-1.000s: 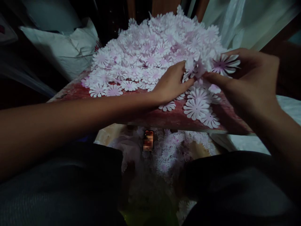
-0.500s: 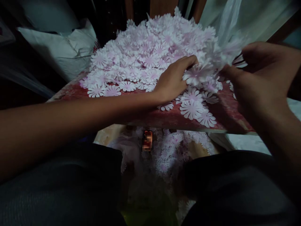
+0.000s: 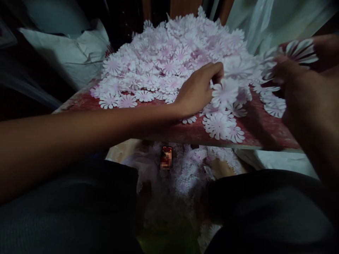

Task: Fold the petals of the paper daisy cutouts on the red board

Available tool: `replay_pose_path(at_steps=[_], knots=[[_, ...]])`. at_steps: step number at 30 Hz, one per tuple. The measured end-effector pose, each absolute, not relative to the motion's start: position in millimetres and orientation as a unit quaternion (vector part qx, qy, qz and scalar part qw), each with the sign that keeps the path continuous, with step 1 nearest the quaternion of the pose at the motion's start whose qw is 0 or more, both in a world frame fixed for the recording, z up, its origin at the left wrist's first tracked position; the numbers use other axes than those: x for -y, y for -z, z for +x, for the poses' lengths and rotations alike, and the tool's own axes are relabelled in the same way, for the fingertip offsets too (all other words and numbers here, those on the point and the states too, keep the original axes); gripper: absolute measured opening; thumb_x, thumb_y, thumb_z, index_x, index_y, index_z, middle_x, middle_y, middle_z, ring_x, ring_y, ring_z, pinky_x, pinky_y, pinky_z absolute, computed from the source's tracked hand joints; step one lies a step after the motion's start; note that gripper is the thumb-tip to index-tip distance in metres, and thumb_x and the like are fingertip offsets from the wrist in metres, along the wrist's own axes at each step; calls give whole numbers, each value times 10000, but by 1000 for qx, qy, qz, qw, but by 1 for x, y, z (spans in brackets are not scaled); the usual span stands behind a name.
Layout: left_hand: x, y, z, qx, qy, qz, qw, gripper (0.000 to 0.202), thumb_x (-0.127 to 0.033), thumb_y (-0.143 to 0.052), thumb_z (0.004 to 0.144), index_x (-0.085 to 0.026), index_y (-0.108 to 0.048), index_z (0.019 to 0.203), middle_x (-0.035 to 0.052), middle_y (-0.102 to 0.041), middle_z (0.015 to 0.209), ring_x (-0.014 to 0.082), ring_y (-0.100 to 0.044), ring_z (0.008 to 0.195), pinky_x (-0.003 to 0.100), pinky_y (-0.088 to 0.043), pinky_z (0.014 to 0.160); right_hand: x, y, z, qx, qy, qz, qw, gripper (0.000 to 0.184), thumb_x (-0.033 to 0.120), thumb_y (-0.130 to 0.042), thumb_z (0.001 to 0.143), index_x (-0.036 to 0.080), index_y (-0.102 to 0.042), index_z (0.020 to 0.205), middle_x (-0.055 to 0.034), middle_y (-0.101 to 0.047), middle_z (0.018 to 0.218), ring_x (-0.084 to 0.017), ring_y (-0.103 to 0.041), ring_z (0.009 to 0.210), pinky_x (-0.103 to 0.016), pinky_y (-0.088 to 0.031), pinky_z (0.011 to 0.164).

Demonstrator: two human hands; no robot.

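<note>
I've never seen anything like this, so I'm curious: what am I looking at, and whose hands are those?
There is no machine here: the left hand and right hand belong to a person wearing a camera on their head, which looks down. On a red board lies a big pile of pale pink cut-out flowers. The right hand holds a few flowers between its fingers; the left hand has its fingers on another flower at the pile's edge.
</note>
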State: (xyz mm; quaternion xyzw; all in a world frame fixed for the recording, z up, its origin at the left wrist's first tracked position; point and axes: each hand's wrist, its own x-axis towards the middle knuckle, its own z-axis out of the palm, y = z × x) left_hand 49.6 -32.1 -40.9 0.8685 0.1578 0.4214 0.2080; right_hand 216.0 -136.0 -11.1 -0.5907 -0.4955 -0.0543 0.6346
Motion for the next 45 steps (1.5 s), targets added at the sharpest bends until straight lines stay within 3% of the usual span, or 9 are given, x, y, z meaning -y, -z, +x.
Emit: replay_pose_path(at_steps=[3, 8, 13, 23, 31, 36, 40, 45], knots=[[30, 42, 44, -184, -407, 865, 230, 114, -202, -418, 891, -211, -457, 783, 64, -607, 960, 163, -567, 935, 286, -419, 806, 138, 10, 212, 476, 17, -571, 668, 146, 112, -760, 667, 200, -706, 770, -25, -674, 795, -126, -618, 655, -280, -494, 574], [32, 39, 39, -208, -405, 860, 232, 122, -195, -424, 907, -206, -476, 797, 76, -608, 998, 169, -563, 970, 276, -419, 807, 141, 10, 199, 538, 42, -585, 605, 153, 122, -788, 652, 206, -753, 776, -62, -712, 796, -169, -656, 691, -321, -504, 605], [32, 39, 44, -191, -424, 856, 225, 128, -214, -436, 927, -206, -485, 809, 56, -593, 951, 166, -560, 932, 287, -429, 822, 141, 11, 187, 555, -1, -577, 600, 153, 96, -805, 645, 170, -752, 768, -55, -702, 760, -148, -642, 635, -326, -540, 602], [31, 46, 47, -146, -421, 869, 215, 114, -199, -464, 925, -191, -483, 813, 57, -549, 905, 169, -555, 884, 291, -429, 792, 146, 8, 177, 584, -24, -627, 515, 263, 309, -852, 666, 178, -762, 875, -24, -741, 866, -153, -699, 787, -310, -576, 735], [30, 45, 45, -146, -425, 869, 209, 128, -193, -447, 933, -192, -491, 813, 57, -541, 902, 177, -558, 914, 306, -422, 819, 147, 8, 181, 599, -14, -623, 503, 308, 424, -838, 668, 166, -766, 820, -39, -734, 810, -169, -689, 758, -367, -570, 740], [29, 45, 45, -142, -425, 868, 214, 137, -222, -441, 944, -196, -483, 816, 53, -542, 906, 169, -552, 903, 306, -416, 817, 151, 5, 182, 589, 1, -636, 499, 377, 447, -849, 646, 178, -781, 902, -66, -752, 888, -220, -712, 816, -422, -593, 774], [31, 44, 45, -143, -427, 865, 220, 135, -180, -453, 930, -198, -460, 796, 46, -543, 894, 157, -547, 882, 290, -418, 800, 154, 3, 181, 567, 7, -650, 506, 436, 454, -863, 624, 159, -779, 933, -97, -749, 923, -237, -711, 851, -399, -576, 754], [31, 42, 46, -144, -429, 864, 223, 150, -176, -431, 942, -198, -438, 794, 46, -541, 888, 150, -542, 865, 284, -417, 779, 153, 4, 185, 571, -26, -654, 495, 507, 391, -881, 620, 184, -762, 1067, -87, -729, 908, -188, -677, 795, -368, -539, 714]])
